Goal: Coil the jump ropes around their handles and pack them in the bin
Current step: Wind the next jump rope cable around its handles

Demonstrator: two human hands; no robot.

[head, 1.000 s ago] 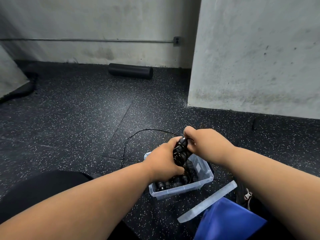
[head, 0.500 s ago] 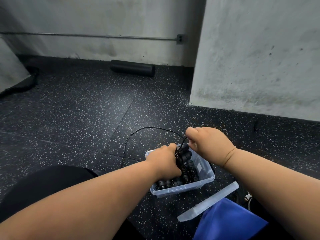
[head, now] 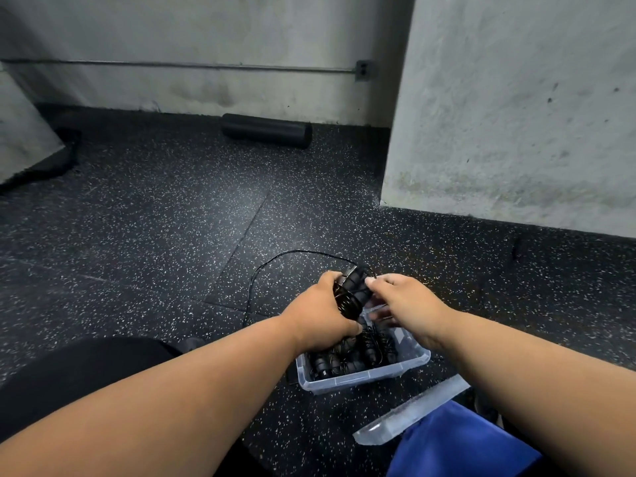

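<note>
The left hand's (head: 321,309) fingers are clenched around a pair of black jump rope handles (head: 354,292), held tilted just above the far end of a clear plastic bin (head: 361,376). The right hand (head: 404,299) pinches the thin black rope (head: 275,263) at the handles' upper end between thumb and forefinger. Loose rope loops out across the speckled black floor (head: 155,218) beyond the bin. Coiled ropes (head: 347,359) already fill the bin. The bin's lid (head: 409,413) lies on the floor beside it, near blue fabric (head: 461,442). A black foam roller (head: 266,130) rests against the far concrete wall (head: 206,36).
</note>
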